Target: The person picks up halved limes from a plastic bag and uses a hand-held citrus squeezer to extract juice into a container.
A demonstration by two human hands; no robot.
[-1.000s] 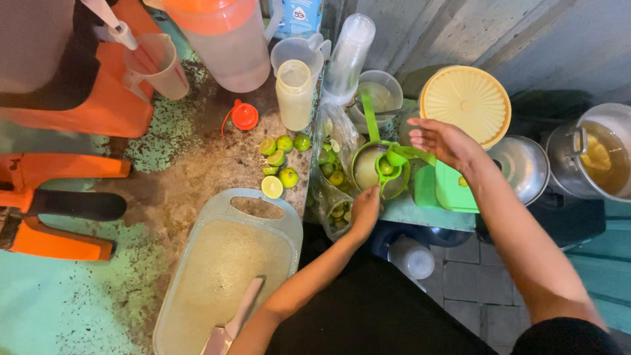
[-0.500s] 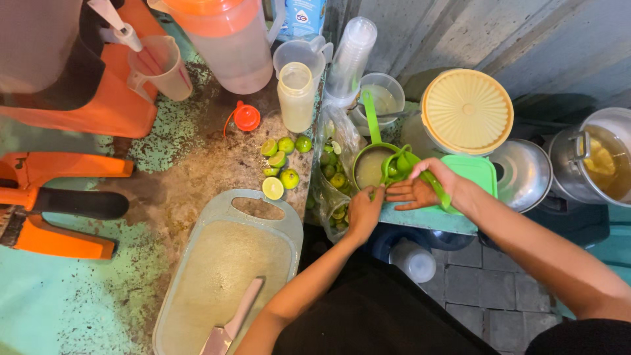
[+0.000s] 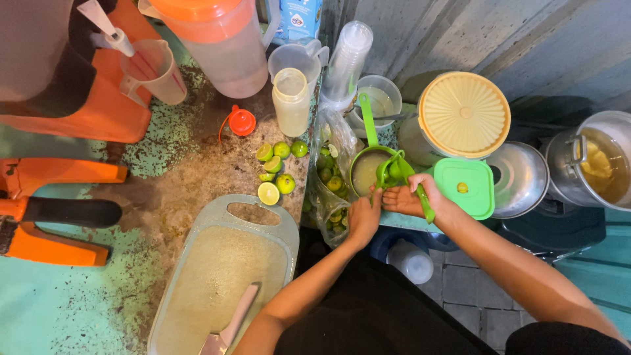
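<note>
Head view: both hands meet over a green hand squeezer (image 3: 394, 172), just right of the worn, speckled surface (image 3: 197, 164). The right hand (image 3: 411, 197) is closed around the squeezer's long handles, which run toward the near right; the left hand (image 3: 363, 217) is cupped at the near edge of the squeezer's head, fingers curled, though whether it grips the tool or only steadies it cannot be told. The squeezer's head sits over a green-handled strainer (image 3: 365, 167) that holds pale juice, so some pressing looks to be done already.

On the surface, a small cluster of limes (image 3: 279, 167) lies just left of the strainer, some halved with cut faces up, some whole; these look like work still waiting. A clear bag (image 3: 332, 181) between them and the strainer holds more lime pieces, spent or fresh I cannot tell.

Nearer, a pale cutting board (image 3: 220, 276) carries a knife (image 3: 230, 325), untouched by either hand. Farther off stand a bottle of pale liquid (image 3: 291, 102) and an orange-lidded pitcher (image 3: 220, 43).
</note>
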